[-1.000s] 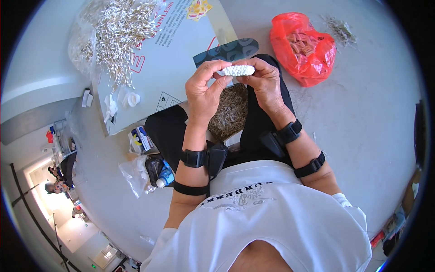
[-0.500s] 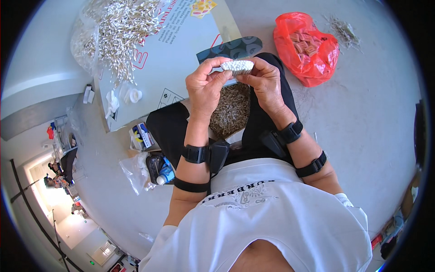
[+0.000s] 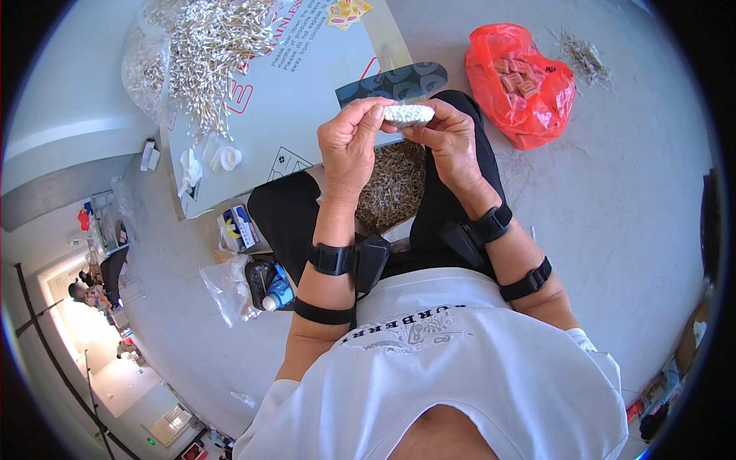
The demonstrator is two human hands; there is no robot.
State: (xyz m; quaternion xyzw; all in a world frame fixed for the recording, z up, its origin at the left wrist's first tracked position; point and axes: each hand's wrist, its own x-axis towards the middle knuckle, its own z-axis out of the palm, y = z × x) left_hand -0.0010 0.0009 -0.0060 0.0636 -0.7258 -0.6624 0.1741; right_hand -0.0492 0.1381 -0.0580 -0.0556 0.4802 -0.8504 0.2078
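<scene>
Above the sticks (image 3: 391, 188) between my legs (image 3: 282, 218), my right hand (image 3: 452, 149) pinches the white-tipped bundle (image 3: 408, 116), probably to keep it compact; my left hand (image 3: 349, 149) touches its end, whether gripping I cannot tell.

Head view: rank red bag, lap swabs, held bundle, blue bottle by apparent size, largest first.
1. Red bag
2. Lap swabs, visible part
3. Held bundle and blue bottle: too alike to rank; the bundle may also be nearer the camera.
</scene>
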